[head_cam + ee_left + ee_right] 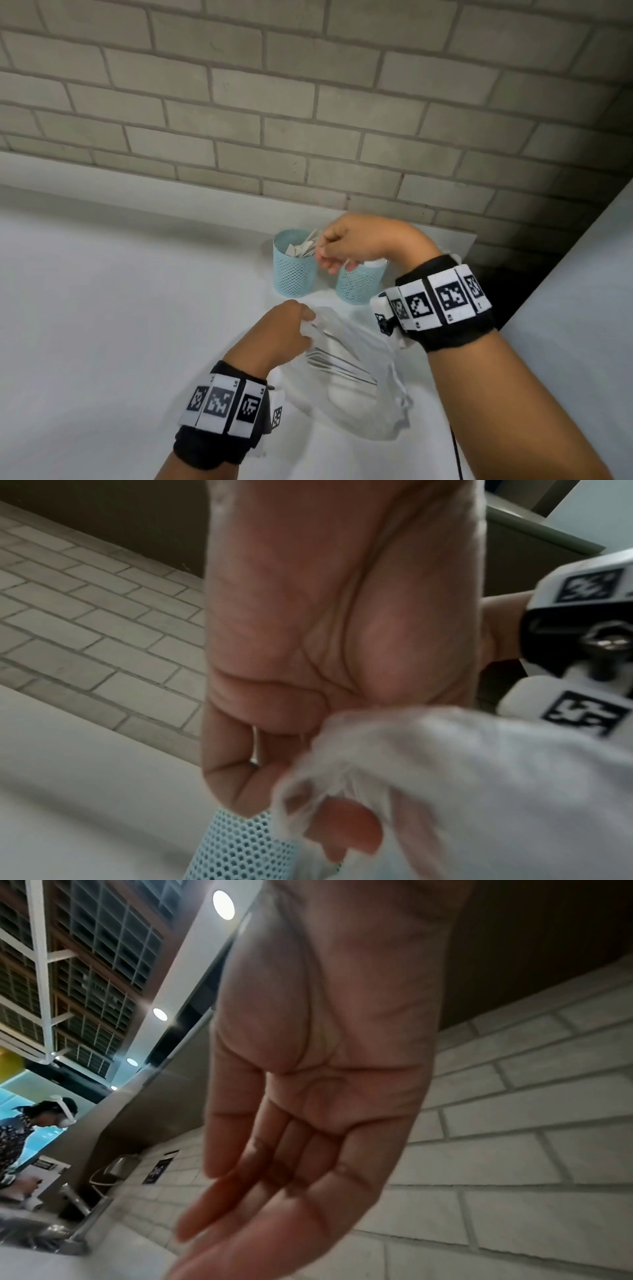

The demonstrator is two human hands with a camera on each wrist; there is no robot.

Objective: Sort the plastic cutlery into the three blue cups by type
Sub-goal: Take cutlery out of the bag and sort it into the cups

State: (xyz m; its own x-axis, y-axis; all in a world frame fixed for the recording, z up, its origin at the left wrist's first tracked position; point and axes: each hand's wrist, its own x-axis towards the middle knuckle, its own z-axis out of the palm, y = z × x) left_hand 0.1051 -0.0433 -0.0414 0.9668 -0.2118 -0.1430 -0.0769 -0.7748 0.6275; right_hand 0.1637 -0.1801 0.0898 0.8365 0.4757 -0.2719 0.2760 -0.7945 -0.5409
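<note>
Brick-walled white bench (137, 291): near its back edge, the right hand (356, 241) hovers, fingers loose and empty, over two visible blue cups (294, 270); the left hand (291, 329) pinches a flimsy clear bag (359, 394) of cutlery, which could spill.

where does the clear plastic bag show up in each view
Head: clear plastic bag low centre, its edge held by the left hand.
Left wrist: lower right, bunched in the fingers.
Right wrist: not in it.
Shared landmark: brick wall.

Pale blue mesh cups (294, 270), white cutlery (301, 247)
</note>
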